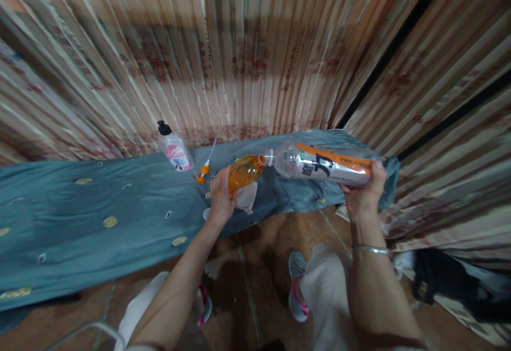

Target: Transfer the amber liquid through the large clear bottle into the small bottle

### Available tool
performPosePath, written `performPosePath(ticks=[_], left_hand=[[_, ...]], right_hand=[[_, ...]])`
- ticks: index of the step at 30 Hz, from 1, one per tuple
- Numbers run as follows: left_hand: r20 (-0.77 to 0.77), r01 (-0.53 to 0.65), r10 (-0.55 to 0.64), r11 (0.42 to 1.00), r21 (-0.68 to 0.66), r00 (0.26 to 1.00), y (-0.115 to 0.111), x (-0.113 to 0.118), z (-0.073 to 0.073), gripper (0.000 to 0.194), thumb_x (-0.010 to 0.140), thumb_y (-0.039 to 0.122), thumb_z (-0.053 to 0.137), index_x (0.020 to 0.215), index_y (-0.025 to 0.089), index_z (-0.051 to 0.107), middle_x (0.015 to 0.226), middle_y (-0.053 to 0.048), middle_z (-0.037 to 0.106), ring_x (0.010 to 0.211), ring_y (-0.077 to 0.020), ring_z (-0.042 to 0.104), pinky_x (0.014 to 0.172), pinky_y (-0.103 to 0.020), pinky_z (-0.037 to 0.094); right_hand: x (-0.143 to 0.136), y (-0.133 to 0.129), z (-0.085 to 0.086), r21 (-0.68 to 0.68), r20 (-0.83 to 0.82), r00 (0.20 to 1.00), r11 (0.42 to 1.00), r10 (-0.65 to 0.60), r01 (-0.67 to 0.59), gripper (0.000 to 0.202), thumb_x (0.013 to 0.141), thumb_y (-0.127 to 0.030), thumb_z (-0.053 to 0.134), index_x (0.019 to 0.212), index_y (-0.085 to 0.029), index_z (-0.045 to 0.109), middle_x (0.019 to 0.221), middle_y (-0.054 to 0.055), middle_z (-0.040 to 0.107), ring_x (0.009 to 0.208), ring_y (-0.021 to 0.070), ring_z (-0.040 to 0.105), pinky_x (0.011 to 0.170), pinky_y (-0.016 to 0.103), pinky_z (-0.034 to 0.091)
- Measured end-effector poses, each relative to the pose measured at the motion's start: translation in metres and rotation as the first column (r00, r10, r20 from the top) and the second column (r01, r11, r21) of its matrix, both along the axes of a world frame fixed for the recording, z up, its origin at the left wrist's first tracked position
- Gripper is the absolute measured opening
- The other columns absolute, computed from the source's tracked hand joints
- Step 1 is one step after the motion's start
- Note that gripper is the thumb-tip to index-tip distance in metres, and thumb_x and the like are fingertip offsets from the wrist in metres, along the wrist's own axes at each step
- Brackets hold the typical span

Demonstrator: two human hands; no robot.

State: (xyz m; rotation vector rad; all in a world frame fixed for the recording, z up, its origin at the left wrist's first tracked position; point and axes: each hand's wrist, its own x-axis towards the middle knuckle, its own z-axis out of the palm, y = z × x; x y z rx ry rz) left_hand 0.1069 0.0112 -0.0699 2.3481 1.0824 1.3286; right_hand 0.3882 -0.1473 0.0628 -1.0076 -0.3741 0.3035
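My left hand (222, 196) is closed round an orange bottle (245, 172), which tilts up to the right with its open mouth at the top. In my right hand (365, 188) lies a large clear bottle (331, 166) with an orange and silver label, held near its base and almost level. The necks of the two bottles meet or nearly meet. Left of my left hand, an orange pump head (203, 173) with a thin tube rests on the blue cloth (139, 207). A white tissue or cloth (246, 197) lies just below the orange bottle.
A clear bottle with a black pump and pink label (175, 151) stands at the back of the cloth. Patterned curtains (255, 63) hang behind and at the right. Dark items (455, 282) lie at the lower right. My shoes (297, 287) are on the tiled floor.
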Motion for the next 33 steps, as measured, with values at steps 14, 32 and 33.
performPosePath(ticks=[14,32,33], left_hand=[[0.005,-0.006,0.005,1.0,0.007,1.0,-0.0007,0.0007,0.0011,0.065,0.091,0.04,0.056,0.15,0.018,0.037,0.145,-0.02,0.056,0.137,-0.0352,0.053,0.116,-0.057,0.039],[-0.003,-0.007,0.007,1.0,-0.029,1.0,-0.0018,0.0004,0.0033,0.068,0.089,0.036,0.061,0.15,0.019,0.038,0.145,-0.019,0.056,0.137,-0.0356,0.052,0.116,-0.057,0.038],[-0.002,-0.007,0.007,1.0,-0.027,1.0,-0.002,0.0003,0.0033,0.068,0.089,0.036,0.061,0.15,0.019,0.038,0.145,-0.02,0.056,0.137,-0.0357,0.052,0.116,-0.058,0.038]], right_hand=[[-0.0004,-0.0002,0.0003,0.001,-0.004,1.0,1.0,0.0,0.0,0.044,0.066,-0.063,0.067,0.083,-0.022,0.063,0.072,-0.003,0.059,0.051,0.0095,0.047,0.031,0.017,0.021],[-0.0004,-0.0001,0.001,0.006,0.003,1.0,1.0,0.014,-0.014,0.043,0.066,-0.062,0.066,0.081,-0.023,0.063,0.072,-0.004,0.059,0.051,0.0092,0.047,0.031,0.017,0.02],[-0.0006,-0.0001,0.0013,0.005,0.003,1.0,1.0,0.019,-0.019,0.043,0.065,-0.063,0.066,0.082,-0.023,0.063,0.072,-0.003,0.059,0.052,0.0095,0.048,0.031,0.017,0.02]])
